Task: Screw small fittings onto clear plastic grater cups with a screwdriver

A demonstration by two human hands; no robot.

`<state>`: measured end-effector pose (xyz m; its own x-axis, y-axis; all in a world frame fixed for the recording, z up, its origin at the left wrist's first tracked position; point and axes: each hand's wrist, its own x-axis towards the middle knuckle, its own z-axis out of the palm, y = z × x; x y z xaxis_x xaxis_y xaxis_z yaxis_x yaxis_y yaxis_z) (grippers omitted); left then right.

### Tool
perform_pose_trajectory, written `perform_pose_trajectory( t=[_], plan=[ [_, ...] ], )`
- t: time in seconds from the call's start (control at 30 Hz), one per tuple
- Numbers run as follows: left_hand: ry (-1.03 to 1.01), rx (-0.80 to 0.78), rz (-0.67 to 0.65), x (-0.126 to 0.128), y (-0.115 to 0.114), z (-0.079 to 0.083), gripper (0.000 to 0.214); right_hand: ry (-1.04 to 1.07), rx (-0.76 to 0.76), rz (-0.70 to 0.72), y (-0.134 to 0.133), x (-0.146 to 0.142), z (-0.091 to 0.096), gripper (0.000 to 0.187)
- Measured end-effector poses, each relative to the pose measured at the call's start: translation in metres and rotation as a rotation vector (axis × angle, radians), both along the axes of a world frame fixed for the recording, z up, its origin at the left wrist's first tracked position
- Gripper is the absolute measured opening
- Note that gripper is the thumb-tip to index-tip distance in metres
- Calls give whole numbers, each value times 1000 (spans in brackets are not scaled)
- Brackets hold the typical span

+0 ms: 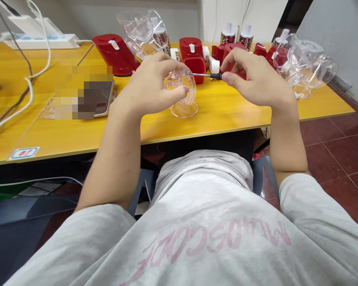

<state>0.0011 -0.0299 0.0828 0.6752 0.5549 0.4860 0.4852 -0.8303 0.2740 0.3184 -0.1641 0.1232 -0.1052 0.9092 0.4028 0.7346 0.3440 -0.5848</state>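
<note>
My left hand [150, 85] is closed around a clear plastic housing [183, 97] that stands on the yellow table [226, 115]. My right hand [253, 77] pinches a small black-handled screwdriver [209, 75]. The screwdriver lies level, and its thin metal tip points left into the top of the clear housing. Both hands hover just above the table's near edge.
Red plastic bodies [116, 53], [193, 53] and metal drum parts [228, 35] line the back of the table. More clear housings are stacked at the back [143, 29] and at the right [310, 63]. A power strip [38, 39] with cables and a tablet [103, 97] lie left.
</note>
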Motion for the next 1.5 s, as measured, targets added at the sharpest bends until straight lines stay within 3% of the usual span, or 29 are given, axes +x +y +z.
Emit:
perform_pose_trajectory(
  t=[0.1, 0.37, 0.57, 0.7, 0.83, 1.0, 1.1, 1.27, 1.4, 1.5],
  plan=[
    [16, -6, -1, 0, 1, 1, 68, 18, -39, -21, 5, 0, -1, 31],
    [25, -15, 14, 1, -2, 3, 73, -39, 115, 42, -6, 3, 2, 19],
    [29, 3, 26, 1, -5, 4, 71, -52, 1, -32, -3, 0, -2, 37],
    [31, -2, 31, 1, -5, 6, 69, -79, -86, -75, -5, -3, 1, 31],
    [39, -23, 30, 1, -7, 8, 67, -13, 28, -12, -8, -2, 2, 19],
    [33, -11, 31, 2, -7, 6, 71, 10, 143, 33, -7, 1, 3, 24],
    [31, 1, 33, 2, -6, 5, 72, 12, 129, 7, 1, 2, 1, 27],
    [30, 4, 25, 1, -4, 5, 71, -42, -29, -42, 4, -1, -2, 30],
    [33, -2, 24, 1, -4, 6, 70, -47, 72, 29, -9, -3, 1, 10],
    [32, -6, 26, 1, -4, 6, 68, -37, 114, 8, -9, -1, 1, 23]
  ],
)
